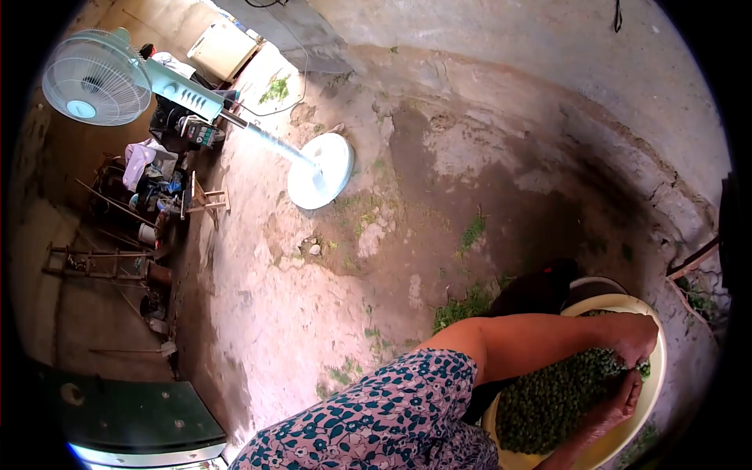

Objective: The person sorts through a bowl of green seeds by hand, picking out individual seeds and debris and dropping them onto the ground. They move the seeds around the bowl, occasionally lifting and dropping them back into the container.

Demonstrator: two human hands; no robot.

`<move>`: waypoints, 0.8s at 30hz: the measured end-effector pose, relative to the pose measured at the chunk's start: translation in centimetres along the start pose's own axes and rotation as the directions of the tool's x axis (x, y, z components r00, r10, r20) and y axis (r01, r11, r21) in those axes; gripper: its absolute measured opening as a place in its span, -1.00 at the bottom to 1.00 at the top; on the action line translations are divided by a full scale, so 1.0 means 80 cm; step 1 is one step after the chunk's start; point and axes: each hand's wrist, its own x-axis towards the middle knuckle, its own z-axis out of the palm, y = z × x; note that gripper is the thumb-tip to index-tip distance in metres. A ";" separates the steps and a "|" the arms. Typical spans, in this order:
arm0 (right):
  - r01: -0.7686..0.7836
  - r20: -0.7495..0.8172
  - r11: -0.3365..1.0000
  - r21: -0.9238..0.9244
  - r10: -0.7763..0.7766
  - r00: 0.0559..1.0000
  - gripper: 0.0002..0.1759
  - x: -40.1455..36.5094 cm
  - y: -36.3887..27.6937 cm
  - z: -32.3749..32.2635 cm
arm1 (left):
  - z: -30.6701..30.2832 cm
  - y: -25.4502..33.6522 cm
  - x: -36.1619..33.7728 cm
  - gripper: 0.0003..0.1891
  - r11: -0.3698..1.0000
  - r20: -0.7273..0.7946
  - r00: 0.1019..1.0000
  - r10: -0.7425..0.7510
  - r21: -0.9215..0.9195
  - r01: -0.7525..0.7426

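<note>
Round, pale-yellow, plastic-looking basin (661, 362): heap of small dark-green pieces (540, 407) contained, spread leftward from bent fingers. Left hand (634, 337) and right hand (624, 398) were brought together near right rim; anything pinched could not be told.

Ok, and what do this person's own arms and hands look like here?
The left arm comes out of a loose, pale pinkish sleeve printed with dark teal flowers and leaves, and is bare below it. The left hand and right hand wear no gloves. The right sleeve, if any, cannot be made out.
</note>
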 end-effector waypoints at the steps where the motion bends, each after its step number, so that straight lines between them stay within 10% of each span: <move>1: 0.006 -0.020 1.000 0.026 -0.005 1.000 -0.76 0.004 0.006 0.000 | -0.005 0.005 -0.005 -0.80 0.989 -0.087 0.995 -0.050 -0.145 0.037; 8: -0.053 -0.107 0.942 0.331 0.093 0.990 -0.71 0.008 0.022 0.004 | -0.009 0.010 -0.013 -0.89 0.940 -0.394 0.898 0.195 -0.186 -0.286; 24: -0.112 -0.002 0.775 0.622 0.144 0.990 -0.78 -0.013 -0.026 0.007 | -0.028 0.041 -0.031 -0.74 0.946 -0.011 0.996 -0.086 -0.315 0.078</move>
